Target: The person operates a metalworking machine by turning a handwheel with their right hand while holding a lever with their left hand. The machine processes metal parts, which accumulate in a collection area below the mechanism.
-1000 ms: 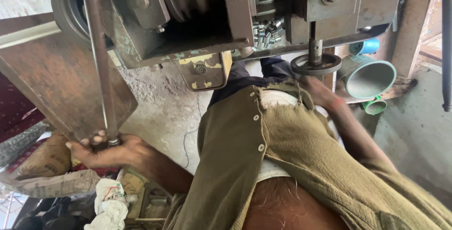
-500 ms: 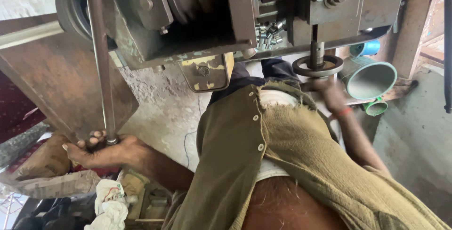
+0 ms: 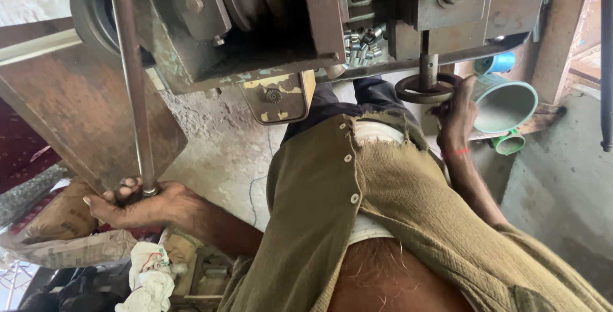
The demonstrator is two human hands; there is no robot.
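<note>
Both hands grip: left hand [image 3: 137, 202] around the lever's [image 3: 131, 82] lower end, right hand [image 3: 456, 117] pinching the ring [image 3: 415, 88] rim.

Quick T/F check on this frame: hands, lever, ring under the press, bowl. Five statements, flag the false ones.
1. The left hand grips the lower end of the long metal lever. True.
2. The right hand rests in the person's lap. False: it is raised to the dark metal ring under the machine's vertical shaft.
3. A teal bowl sits to the right of the ring. True.
4. The lever lies flat on the floor. False: it stands nearly upright.
5. Both hands hold the ring. False: only the right.
</note>
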